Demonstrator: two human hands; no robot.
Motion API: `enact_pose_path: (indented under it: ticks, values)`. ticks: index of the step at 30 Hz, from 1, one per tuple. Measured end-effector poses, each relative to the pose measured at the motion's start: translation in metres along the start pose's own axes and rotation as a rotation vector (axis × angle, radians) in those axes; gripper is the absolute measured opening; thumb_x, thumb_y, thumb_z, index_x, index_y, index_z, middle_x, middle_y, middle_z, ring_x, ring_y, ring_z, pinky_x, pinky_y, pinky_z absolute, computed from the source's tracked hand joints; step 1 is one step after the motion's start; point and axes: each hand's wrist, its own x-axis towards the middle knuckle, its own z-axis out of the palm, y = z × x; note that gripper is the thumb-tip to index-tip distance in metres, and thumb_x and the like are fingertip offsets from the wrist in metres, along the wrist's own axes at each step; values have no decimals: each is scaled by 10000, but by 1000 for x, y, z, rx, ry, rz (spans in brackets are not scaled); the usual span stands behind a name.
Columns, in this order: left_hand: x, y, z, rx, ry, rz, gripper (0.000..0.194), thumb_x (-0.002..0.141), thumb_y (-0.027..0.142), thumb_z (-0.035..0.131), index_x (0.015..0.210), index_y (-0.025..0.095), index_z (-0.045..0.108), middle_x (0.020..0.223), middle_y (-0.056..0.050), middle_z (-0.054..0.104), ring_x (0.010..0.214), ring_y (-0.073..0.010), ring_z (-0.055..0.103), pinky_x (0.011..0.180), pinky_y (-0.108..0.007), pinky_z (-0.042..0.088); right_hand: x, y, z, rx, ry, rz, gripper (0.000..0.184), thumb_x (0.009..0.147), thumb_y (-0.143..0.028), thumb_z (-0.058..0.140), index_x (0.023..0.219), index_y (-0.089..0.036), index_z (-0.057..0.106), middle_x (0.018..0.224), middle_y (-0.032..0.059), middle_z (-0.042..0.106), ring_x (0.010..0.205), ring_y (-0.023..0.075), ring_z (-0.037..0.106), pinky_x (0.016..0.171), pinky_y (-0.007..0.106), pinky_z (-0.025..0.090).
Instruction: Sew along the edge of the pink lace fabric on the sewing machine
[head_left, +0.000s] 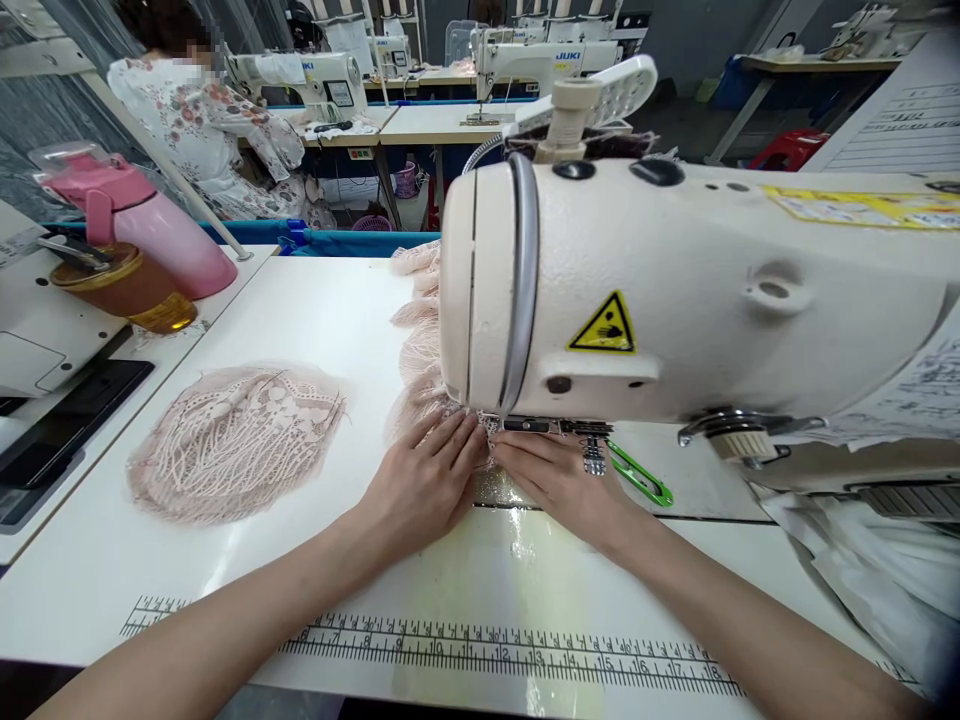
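A strip of pale pink lace runs along the table and under the head of the white sewing machine. My left hand lies flat on the lace's near end, its fingers stretched forward beside the needle area. On the other side, my right hand rests palm down with fingers extended toward the same spot, partly under the machine head. The needle and presser foot are mostly hidden. Just right of my right hand lies a green thread snipper. A rounded pile of pink lace sits to the left.
At left stand a pink bottle, an amber cup and a black phone. A printed ruler crosses the table's front. White fabric hangs at right. Beyond, a person sits near other sewing machines.
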Motion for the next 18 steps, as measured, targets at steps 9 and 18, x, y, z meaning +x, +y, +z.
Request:
enact_pose_path:
  ticks: [9, 18]
  values:
    - [3, 4, 0, 32, 57, 8, 362, 942, 224, 434, 1197, 41, 615, 1216, -145, 667, 1145, -273, 623, 1022, -419, 460, -12, 5, 6, 13, 29, 56, 303, 923, -232, 513, 1181, -328, 639, 1060, 11, 727, 880, 184, 669, 800, 346, 549]
    - [1, 5, 3, 15, 16, -17, 370, 952, 246, 475, 1258, 68, 583, 1257, -145, 643, 1197, -273, 591, 1045, -426, 442, -33, 13, 34, -23, 63, 271, 288, 919, -333, 561, 1185, -377, 661, 1013, 47, 720, 790, 241, 674, 619, 404, 579]
